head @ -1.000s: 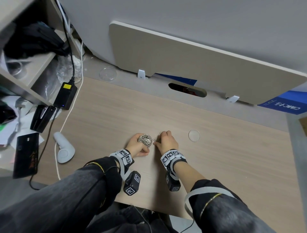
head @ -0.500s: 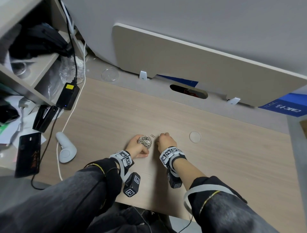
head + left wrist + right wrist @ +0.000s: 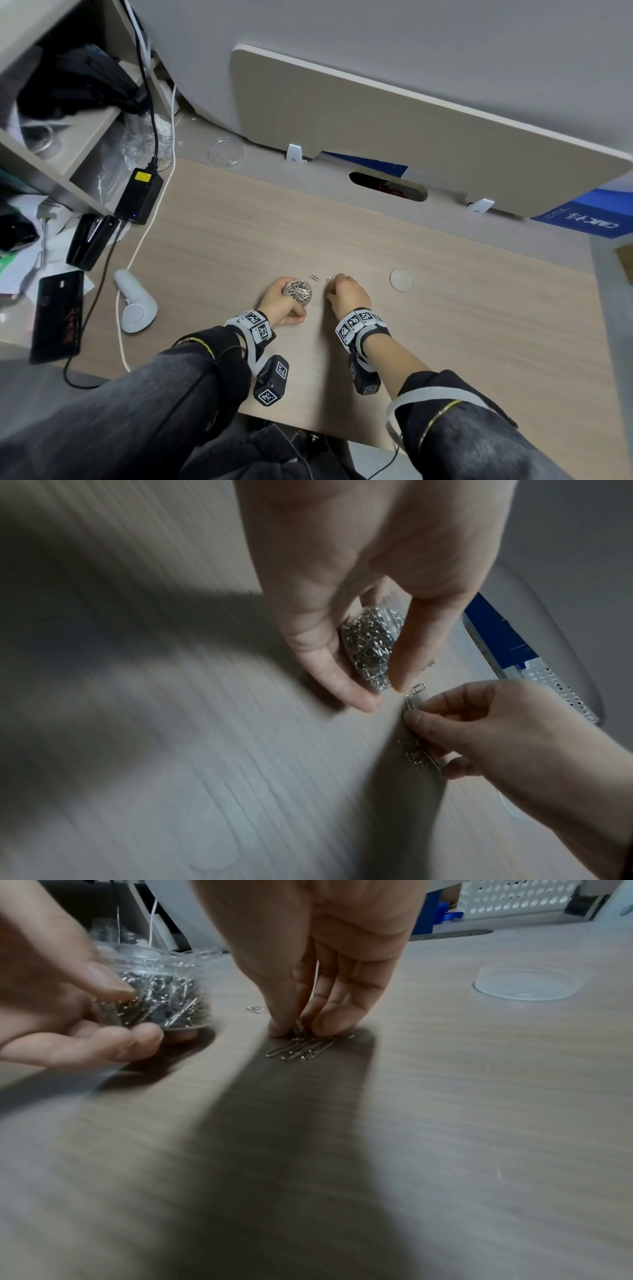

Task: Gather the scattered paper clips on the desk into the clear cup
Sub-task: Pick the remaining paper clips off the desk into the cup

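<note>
Right hand (image 3: 329, 961) pinches a small bunch of paper clips (image 3: 304, 1046) against the desk (image 3: 462, 342), fingertips pressed together; left hand (image 3: 279, 305) grips the clear cup (image 3: 297, 291), nearly full, just beside it. Risk: the loose bunch may shed clips on lifting, and two stray clips (image 3: 320, 277) lying near the cup may be overlooked.

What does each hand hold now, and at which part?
Left hand grips the clear cup of clips by its side wall. Right hand pinches a small bunch of paper clips at one end against the desk.
</note>
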### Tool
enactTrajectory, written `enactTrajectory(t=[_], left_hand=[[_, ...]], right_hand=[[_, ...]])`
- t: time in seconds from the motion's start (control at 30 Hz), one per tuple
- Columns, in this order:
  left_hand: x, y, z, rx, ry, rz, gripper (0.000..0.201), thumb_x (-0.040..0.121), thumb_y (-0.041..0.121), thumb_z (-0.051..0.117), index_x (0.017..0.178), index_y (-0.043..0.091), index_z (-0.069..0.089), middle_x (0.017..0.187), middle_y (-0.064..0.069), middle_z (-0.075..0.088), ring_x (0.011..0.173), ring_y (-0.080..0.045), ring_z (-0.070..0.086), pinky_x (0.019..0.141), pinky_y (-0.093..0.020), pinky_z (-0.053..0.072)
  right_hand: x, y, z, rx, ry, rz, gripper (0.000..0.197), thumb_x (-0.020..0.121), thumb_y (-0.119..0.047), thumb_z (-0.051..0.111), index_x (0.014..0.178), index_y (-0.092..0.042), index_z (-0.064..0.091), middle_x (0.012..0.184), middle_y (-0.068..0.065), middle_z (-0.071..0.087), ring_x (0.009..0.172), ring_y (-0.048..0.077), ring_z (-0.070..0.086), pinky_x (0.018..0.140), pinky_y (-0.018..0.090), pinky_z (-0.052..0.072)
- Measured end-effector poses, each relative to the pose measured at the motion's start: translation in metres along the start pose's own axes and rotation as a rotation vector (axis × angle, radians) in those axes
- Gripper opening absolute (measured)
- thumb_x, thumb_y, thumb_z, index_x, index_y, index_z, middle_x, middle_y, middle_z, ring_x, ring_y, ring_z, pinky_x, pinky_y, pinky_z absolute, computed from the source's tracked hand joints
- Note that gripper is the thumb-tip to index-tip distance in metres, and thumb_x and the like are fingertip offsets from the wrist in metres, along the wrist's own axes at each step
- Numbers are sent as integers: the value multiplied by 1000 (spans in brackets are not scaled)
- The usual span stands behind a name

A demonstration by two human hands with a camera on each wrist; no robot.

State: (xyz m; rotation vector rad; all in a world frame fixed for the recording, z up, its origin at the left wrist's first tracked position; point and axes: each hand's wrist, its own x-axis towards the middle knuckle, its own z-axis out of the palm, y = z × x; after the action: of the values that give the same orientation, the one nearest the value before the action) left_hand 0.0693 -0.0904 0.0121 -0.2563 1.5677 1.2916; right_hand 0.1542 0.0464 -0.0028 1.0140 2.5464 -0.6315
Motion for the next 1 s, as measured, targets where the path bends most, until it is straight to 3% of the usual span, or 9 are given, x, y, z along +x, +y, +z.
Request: enactTrajectory(t=[0.13, 0.4, 0.53, 0.63, 0.7, 0.77, 0.87, 0.93, 1.0], left_hand=[[0, 0, 2, 1, -2, -4, 63, 66, -28, 54, 110, 17, 55, 85, -11, 63, 67, -25, 60, 57, -33, 59], [-1, -4, 5, 14, -8, -11, 63, 66, -29, 53, 107, 18, 55, 85, -10, 62, 65, -25, 60, 57, -33, 59], [-1, -5, 3, 6, -5, -9, 63, 65, -29, 53, 106, 19, 55, 84, -9, 61, 66, -24, 59, 56, -33, 59], [0, -4, 4, 4, -4, -9, 63, 66, -29, 53, 106, 19, 55, 86, -10, 61, 67, -24, 59, 55, -33, 59], [1, -5, 7, 9, -12, -9, 63, 65, -29, 53, 105, 20, 56, 90, -11, 61, 68, -25, 59, 55, -33, 58], [1, -6, 12, 17, -26, -9, 63, 65, -29, 53, 103, 22, 56, 91, -12, 61, 70, -25, 60, 55, -33, 58], [-2, -6, 23, 33, -58, -3, 60, 67, -28, 52, 102, 21, 56, 86, -8, 61, 70, -23, 59, 56, -33, 58], [-3, -5, 32, 42, -88, -1, 60, 68, -27, 52, 105, 20, 56, 85, -8, 60, 71, -24, 59, 61, -35, 59], [-4, -4, 37, 49, -119, -1, 65, 68, -27, 50, 111, 21, 55, 87, -10, 61, 74, -25, 61, 66, -39, 60]], right_hand=[[0, 3, -4, -20, -16, 58, 16, 87, -21, 59, 98, -10, 62, 108, 12, 62, 100, 32, 61, 77, 33, 46], [4, 4, -10, 8, -131, 88, 20, 86, -21, 55, 99, -10, 65, 106, 13, 66, 96, 33, 64, 80, 34, 51], [2, 16, -16, 55, -193, 78, 12, 86, -27, 55, 88, -18, 63, 98, 5, 69, 92, 28, 64, 74, 28, 47], [4, 30, -22, 172, -219, 106, 17, 87, -35, 59, 77, -20, 58, 81, 2, 64, 78, 23, 58, 68, 26, 39], [4, 35, -30, 353, -219, 126, 21, 86, -30, 63, 72, -17, 57, 73, 4, 61, 68, 19, 56, 63, 27, 43], [2, 34, -42, 531, -246, 124, 21, 89, -21, 63, 71, -12, 57, 65, 4, 57, 50, 8, 53, 49, 20, 43], [-7, 20, -53, 657, -304, 80, 27, 93, -15, 60, 68, -12, 52, 54, 1, 46, 29, 0, 37, 33, 14, 29], [-9, 10, -53, 658, -292, 29, 22, 92, -14, 62, 72, -11, 52, 54, 0, 45, 32, 1, 38, 33, 15, 30], [-11, 2, -50, 610, -258, -29, 18, 89, -14, 65, 75, -13, 53, 60, -1, 50, 46, 6, 46, 43, 16, 37]])
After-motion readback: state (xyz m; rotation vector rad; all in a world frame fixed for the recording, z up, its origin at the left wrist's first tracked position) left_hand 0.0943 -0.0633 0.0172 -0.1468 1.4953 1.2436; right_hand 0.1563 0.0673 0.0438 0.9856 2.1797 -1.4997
